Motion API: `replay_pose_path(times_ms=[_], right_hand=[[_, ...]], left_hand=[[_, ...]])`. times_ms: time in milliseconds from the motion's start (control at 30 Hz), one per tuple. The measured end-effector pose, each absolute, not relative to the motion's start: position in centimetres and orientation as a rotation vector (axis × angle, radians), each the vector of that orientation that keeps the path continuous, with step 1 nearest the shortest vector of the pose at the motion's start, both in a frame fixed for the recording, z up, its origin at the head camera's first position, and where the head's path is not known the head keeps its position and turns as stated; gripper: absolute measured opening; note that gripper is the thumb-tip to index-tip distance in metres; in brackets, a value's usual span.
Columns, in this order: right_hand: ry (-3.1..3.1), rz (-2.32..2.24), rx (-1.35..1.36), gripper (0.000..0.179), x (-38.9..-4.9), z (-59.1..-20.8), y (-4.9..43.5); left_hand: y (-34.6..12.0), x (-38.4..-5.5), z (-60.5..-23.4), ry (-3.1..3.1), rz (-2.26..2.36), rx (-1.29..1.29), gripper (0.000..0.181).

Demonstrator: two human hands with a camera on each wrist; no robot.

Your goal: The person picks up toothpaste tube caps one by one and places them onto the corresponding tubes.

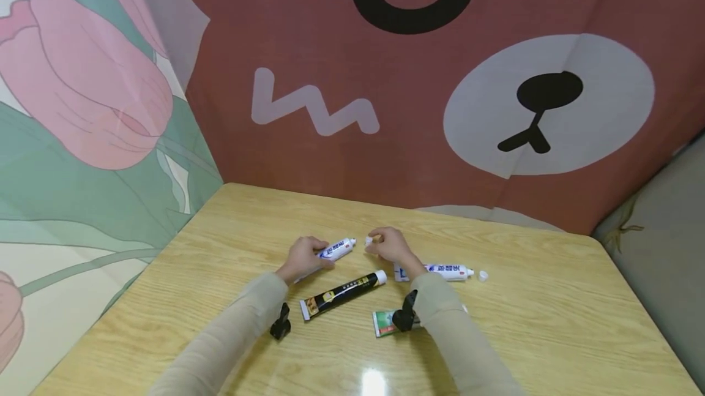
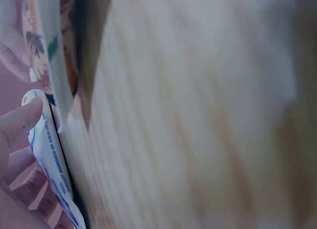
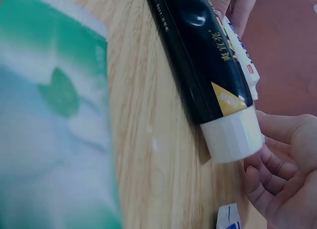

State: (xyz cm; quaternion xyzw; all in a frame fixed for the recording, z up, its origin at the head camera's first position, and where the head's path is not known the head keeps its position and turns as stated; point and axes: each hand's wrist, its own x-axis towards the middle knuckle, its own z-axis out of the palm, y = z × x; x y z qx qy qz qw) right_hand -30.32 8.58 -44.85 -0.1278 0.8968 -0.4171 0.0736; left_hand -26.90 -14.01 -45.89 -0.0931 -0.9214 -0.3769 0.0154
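Left hand [image 1: 302, 256] wrapped on the white toothpaste tube [image 1: 337, 250], thumb on one side, fingers on the other. Tube is held tilted over the wood table [image 1: 220, 243], bare nozzle [image 1: 354, 242] toward my right hand [image 1: 391, 244]

Right hand pinches a small white screw cap [image 1: 368, 241] between thumb and fingers, near the nozzle, gap between them

Labels: white tube has big blue Chinese characters plus a small red mark; wrist view shows fine blue print down its side, too blurred to read

Black toothpaste tube [image 1: 344, 295] lies between my forearms, white cap on. Gold Chinese characters, yellow patch near the cap end, picture panel at the tail; can't make out the brand for sure

Second white tube [image 1: 450, 272] lies past my right wrist, same blue lettering, red mark, uncapped; loose cap [image 1: 483, 275] just beside its nozzle

Green-and-white tube [image 1: 384, 324] is partly hidden under my right forearm. Right wrist view shows a green leaf graphic on it, blurred, no words I can read
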Motion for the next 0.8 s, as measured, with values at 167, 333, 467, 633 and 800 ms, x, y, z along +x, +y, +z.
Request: replay_pose_path(times_ms=[167,333,467,633,800], right_hand=[[2.728,-1.236,-0.343,0.046,-30.65,-45.32,8.55],[2.776,-1.215,-0.339,0.043,-30.76,-45.55,8.47],[2.824,-1.185,-0.344,0.036,-30.76,-45.65,8.31],[2.875,-1.166,-0.355,0.024,-30.63,-45.62,8.2],[2.812,-1.233,-0.332,0.024,-30.63,-45.53,8.11]], left_hand=[[-13.6,-26.9,-45.96,-2.876,-1.158,-0.304,0.049],[-13.4,-26.95,-45.9,-2.893,-1.154,-0.266,0.047],[-13.34,-26.97,-45.87,-2.894,-1.163,-0.25,0.044],[-13.12,-27.01,-45.76,-2.892,-1.216,-0.255,0.038],[-13.01,-27.1,-45.71,-2.868,-1.234,-0.261,0.034]])
